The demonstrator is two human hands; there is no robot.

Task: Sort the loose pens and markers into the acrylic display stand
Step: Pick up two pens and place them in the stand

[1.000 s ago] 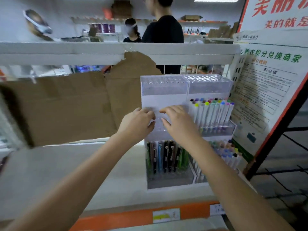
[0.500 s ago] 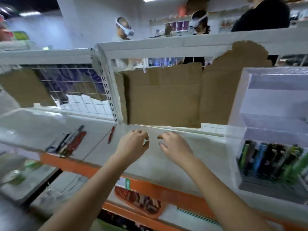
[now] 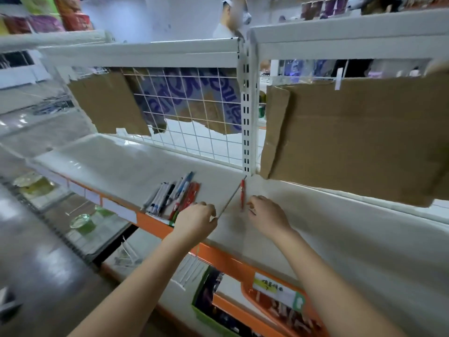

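Both hands, the left hand (image 3: 196, 218) and right hand (image 3: 267, 216), are hovering loosely curled, seemingly gripping nothing; pens (image 3: 173, 194) and a red pen (image 3: 242, 194) at centre frame are awaiting sorting.

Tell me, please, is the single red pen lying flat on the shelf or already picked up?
Lying flat: the red pen rests on the shelf by the seam, and the right hand reaches beside it.

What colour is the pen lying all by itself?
Red pen, seen in the head view.

Hands moved from stand to loose pens

Left hand (image 3: 195, 221) now beside the loose pile of pens (image 3: 173, 194); right hand (image 3: 267, 215) at a single red pen (image 3: 242, 194). Stand out of view.
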